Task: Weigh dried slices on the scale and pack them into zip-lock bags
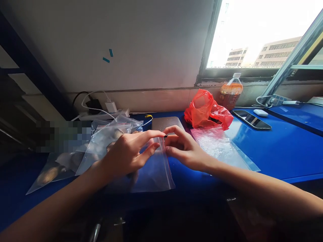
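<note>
Loosely curled in grip at left hand [133,151] and right hand [185,149], impossible to tell whether pinching the clear bag [153,174] at the counter's [297,144] near middle, so risking slipped or crumpled film if tugged unevenly.

Blue desk [297,148]: phone [252,120], red bag [202,109], clear bags [222,151].

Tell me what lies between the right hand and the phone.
In the head view, flat clear plastic bags lie next to the right hand, then a stretch of bare blue tabletop up to the phone.
</note>
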A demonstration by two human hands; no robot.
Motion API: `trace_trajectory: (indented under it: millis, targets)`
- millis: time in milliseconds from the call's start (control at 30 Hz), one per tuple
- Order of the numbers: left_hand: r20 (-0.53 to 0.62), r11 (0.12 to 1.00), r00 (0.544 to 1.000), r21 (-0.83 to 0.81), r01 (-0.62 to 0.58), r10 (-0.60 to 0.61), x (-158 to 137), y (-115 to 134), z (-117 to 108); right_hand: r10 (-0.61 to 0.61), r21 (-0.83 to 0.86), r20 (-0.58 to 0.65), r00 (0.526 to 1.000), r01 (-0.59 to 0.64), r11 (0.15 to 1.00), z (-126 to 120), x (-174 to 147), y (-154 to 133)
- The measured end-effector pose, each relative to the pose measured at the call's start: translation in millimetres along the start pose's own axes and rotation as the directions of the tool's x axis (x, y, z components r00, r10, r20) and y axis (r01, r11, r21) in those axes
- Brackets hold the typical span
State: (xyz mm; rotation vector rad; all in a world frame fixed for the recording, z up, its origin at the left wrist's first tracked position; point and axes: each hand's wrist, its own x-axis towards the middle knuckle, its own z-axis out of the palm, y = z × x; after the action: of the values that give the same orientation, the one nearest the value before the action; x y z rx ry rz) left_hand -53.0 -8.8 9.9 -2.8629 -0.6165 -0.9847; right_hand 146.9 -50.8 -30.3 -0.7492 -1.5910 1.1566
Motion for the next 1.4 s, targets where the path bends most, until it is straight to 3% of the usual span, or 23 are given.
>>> trace_trajectory:
  millis: [267, 633, 1100, 1400]
  targets:
    - [0.036, 1.000, 0.999, 0.009, 0.021, -0.021, -2.4, 1.6, 1.3, -0.033, 0.038, 0.084, 0.996, 0.030, 0.999, 0.3, -5.7, -1.1]
    - [0.065, 1.000, 0.997, -0.011, -0.027, 0.027, -1.0, 1.8, 7.0, 0.027, -0.135, 0.108, 0.994, -0.012, 0.991, 1.5, -4.4, -9.1]
    - [0.043, 0.984, 0.984, 0.007, -0.176, 0.175, -0.3, 1.5, 9.3, 0.075, -0.143, 0.055, 0.996, -0.066, 0.987, 4.7, -3.6, -7.3]
    - [0.086, 0.987, 0.984, -0.001, -0.158, 0.158, -1.6, -5.9, 9.2, 0.009, -0.193, 0.089, 0.996, 0.008, 0.981, 1.0, -2.4, 1.0]
